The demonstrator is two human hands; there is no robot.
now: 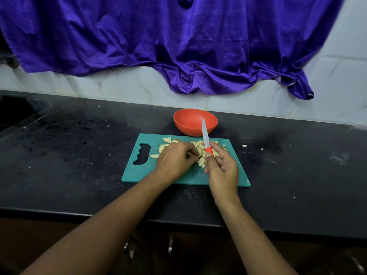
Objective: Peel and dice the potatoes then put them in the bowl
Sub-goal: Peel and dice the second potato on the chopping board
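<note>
Two bare forearms are reaching in from the bottom edge, cut off there, and crossing the front lip of the black table. Below that lip, dark cabinet fronts are showing, with metal handles too dim to make out well.

The left grip is lying knuckles-up on the teal cutting board, its fingers curling down against the potato pieces. The palm is hiding whatever is beneath it, so whether it is holding a piece cannot be told. The right grip is wrapping thumb and fingers round the orange handle of the knife, covering most of that handle. The slim grey blade is angling up and away from the person, its tip overlapping the orange bowl.

The potato pieces are lying in a pale, rough-cut heap on the far half of the board, between the two grips. A few flatter slices are sitting at the left, partly hidden behind the left grip. Two small bits are lying off the board on the table, to the right.

The board is showing as a smooth plastic rectangle with a wavy cut-out handle at its left end. The bowl, round and matte, is standing just beyond the board's far edge, near the white tiled wall. A shiny, creased purple cloth is hanging over that wall and running off the top. The table is looking speckled and dusty.
</note>
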